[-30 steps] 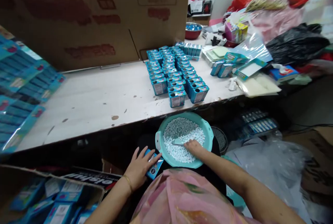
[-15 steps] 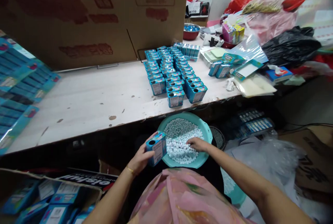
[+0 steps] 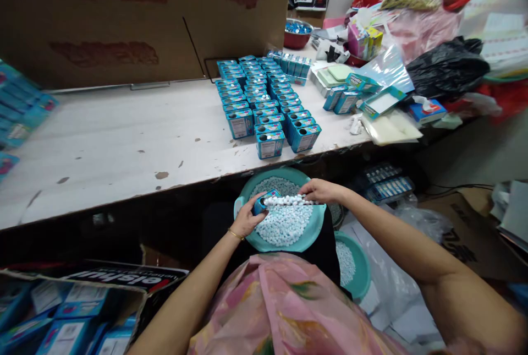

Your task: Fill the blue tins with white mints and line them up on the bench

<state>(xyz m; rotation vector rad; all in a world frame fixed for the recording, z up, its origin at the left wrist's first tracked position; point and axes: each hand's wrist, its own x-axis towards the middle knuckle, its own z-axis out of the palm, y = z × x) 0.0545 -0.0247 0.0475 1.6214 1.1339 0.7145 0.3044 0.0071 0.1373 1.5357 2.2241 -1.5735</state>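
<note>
My left hand [image 3: 246,218] is closed around a small blue tin [image 3: 261,203], tilted over the turquoise basin [image 3: 238,209]. White candies [image 3: 284,225] fill much of that basin. My right hand [image 3: 322,190] grips the right end of a narrow scoop heaped with white candies; the pile hides most of the scoop, and only a thin dark edge shows. Its left end meets the mouth of the tin. On the table just beyond, several rows of blue tins [image 3: 270,146] stand upright with round dark openings on top.
A large cardboard box [image 3: 165,19] stands at the back of the white table [image 3: 124,140]. Bags and packaging crowd the right side. Below left, a carton [image 3: 144,311] holds more blue tins. A second turquoise basin [image 3: 361,267] of candies sits low at right.
My right hand has risen out of the candies with a loaded scoop. My left hand has tipped the tin over the basin towards it. The view has shifted slightly.
</note>
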